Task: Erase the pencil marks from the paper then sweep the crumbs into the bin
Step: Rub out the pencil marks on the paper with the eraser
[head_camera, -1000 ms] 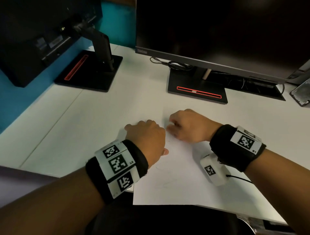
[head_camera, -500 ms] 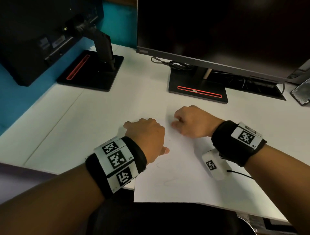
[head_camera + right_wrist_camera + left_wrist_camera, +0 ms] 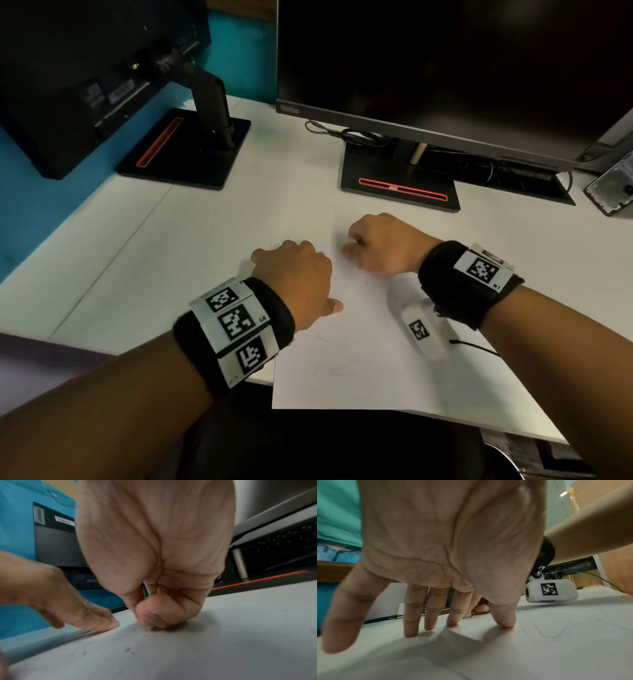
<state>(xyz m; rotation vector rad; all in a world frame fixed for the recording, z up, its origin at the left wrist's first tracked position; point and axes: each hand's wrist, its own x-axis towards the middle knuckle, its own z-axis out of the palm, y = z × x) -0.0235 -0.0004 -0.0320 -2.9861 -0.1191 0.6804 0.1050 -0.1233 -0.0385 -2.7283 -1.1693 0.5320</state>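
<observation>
A white sheet of paper (image 3: 376,359) lies on the white desk (image 3: 205,257) and overhangs its near edge. Faint pencil loops (image 3: 325,334) run down its left half, seen also as pencil curves (image 3: 547,631) in the left wrist view. My left hand (image 3: 294,274) presses the sheet's upper left part with straight fingers (image 3: 411,628). My right hand (image 3: 380,246) is curled at the sheet's top, its fingertips pinched down on the paper (image 3: 205,649). Only a pale bit of eraser (image 3: 467,615) shows under them. Dark crumbs (image 3: 127,649) lie near that hand. No bin is in view.
Two dark monitors stand at the back, one stand base (image 3: 400,190) just beyond my right hand, the other base (image 3: 185,154) at the far left. Cables (image 3: 359,135) trail behind. A grey device (image 3: 613,188) sits at the right edge. A blue partition (image 3: 34,205) bounds the left.
My right hand has shifted a little away from me and then leftward at the top of the sheet. My left hand has stayed pressed on the paper.
</observation>
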